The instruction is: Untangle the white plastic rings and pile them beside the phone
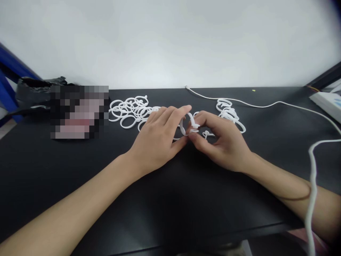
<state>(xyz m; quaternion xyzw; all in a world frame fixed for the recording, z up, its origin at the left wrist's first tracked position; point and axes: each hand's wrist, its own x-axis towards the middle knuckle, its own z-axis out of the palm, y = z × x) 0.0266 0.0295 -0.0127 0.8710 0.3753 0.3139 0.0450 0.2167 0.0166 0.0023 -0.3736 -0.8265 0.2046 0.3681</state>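
White cable [313, 177] lies nearest the camera, hanging down the right side and crossing in front of the right forearm. Front edge of the black tabletop [106, 192] runs across the bottom of the view; between it and the hands, dark surface extends between the two forearms. Rear edge meets a pale wall [170, 42].

Right hand [226, 142]: thumb and forefinger pinched on the tabbed end of a white ring [191, 119], which is located between the two hands, near the middle of the view. Left hand [157, 137]: fingers extended above and thumb below, curved about the ring's left side; firmness of hold cannot be told.

Behind the left hand lies a tangle of white rings [128, 127]; a smaller heap [229, 115] lies beyond the right hand. A thin cord [234, 101] crosses the rear right, its tip near the wall. At far right stands a white box [329, 105]; at far left, a black plastic bag [34, 94] near a blue frame [9, 89].

Pixelation [80, 113] masks an area beside the bag. The box is cut off by the right edge. The left hand covers part of the tangle. Both cable and cord leave at right; whether they join cannot be determined.
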